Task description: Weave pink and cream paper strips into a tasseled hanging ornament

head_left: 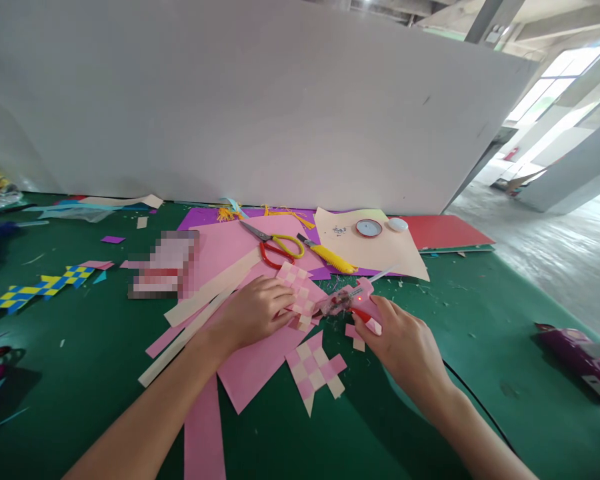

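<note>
The right hand (405, 333) is gripping a pink glue gun (353, 295), its fingers closing around the handle near the red trigger, and the nozzle is pointing toward nine o'clock. The left hand (260, 307) is holding a pink-and-cream woven strip (303, 293) at its two o'clock, the fingers curling mostly closed over the strip's near-left edge. A second woven piece (313, 363) is lying on the green tabletop (380, 433) between four and five o'clock from that hand. Scissors (280, 248) are resting around twelve o'clock, and a yellow cutter (333, 259) is lying at two.
</note>
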`<state>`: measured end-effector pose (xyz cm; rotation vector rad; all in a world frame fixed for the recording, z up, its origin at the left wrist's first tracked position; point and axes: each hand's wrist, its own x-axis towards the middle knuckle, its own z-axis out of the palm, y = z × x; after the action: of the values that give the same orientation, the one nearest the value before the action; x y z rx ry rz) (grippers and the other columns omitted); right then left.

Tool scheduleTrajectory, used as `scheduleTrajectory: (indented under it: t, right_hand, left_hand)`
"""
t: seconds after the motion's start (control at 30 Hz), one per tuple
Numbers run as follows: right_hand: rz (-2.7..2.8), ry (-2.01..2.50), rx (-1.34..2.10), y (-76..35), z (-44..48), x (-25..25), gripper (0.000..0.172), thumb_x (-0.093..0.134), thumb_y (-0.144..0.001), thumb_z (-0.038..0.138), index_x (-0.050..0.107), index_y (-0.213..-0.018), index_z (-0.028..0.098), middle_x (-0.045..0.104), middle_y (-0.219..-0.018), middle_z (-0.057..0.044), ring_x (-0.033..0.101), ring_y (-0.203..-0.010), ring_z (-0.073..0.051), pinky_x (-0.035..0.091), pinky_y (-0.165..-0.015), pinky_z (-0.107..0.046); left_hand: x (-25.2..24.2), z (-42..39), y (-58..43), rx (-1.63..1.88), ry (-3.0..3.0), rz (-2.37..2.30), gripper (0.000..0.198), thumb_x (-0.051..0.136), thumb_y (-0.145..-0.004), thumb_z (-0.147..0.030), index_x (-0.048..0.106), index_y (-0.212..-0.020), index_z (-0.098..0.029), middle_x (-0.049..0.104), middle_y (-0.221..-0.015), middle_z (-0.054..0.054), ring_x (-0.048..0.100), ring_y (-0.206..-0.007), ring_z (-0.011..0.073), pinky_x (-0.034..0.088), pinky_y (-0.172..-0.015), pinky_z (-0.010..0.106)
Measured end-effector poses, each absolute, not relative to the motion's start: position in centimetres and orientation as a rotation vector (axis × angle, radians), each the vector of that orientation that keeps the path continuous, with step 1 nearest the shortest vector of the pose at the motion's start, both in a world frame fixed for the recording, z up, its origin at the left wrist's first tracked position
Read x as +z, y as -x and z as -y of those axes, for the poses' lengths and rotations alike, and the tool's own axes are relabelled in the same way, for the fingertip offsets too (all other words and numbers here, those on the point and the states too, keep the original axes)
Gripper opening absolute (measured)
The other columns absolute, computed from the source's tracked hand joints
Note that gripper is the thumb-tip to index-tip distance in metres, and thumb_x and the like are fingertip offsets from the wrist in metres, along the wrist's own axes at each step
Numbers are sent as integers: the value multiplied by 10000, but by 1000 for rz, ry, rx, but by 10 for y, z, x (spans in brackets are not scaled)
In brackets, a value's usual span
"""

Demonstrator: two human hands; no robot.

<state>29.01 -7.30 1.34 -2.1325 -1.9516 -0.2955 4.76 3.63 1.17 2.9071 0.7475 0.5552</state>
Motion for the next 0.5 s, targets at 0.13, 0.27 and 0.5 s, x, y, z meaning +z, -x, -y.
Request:
scheduleTrajectory:
  t: [0.13, 0.27, 0.5]
  right_hand:
    - [1952, 2115, -353, -289, 74, 13, 325, 498, -856, 413, 584, -1007, 138, 692, -810, -64, 658, -642, -203, 406, -482, -271]
    - [1965, 2133, -385, -289, 75, 15, 311, 511, -858, 407, 581, -1000, 139, 686, -790, -55, 658, -635, -202, 407, -474, -268]
    - [1949, 2174, -442, -287, 79, 21, 286, 438, -906, 397, 565, -997, 157, 686, -815, -62, 658, -654, -192, 404, -478, -258]
  left_hand:
    - [13, -34, -51, 541, -3030, -599, 236, 464, -937, -250, 686, -947, -170, 703, -973, 51, 589, -967, 213, 439, -878, 379]
    - [12, -34, -53, 533, -3006, -618, 242, 455, -933, -194, 691, -883, -168, 697, -880, 48, 601, -870, 191, 455, -810, 348]
    - [9, -34, -54, 544, -2872, -738, 217, 479, -905, -209, 680, -830, -180, 696, -872, 43, 613, -831, 181, 480, -761, 330]
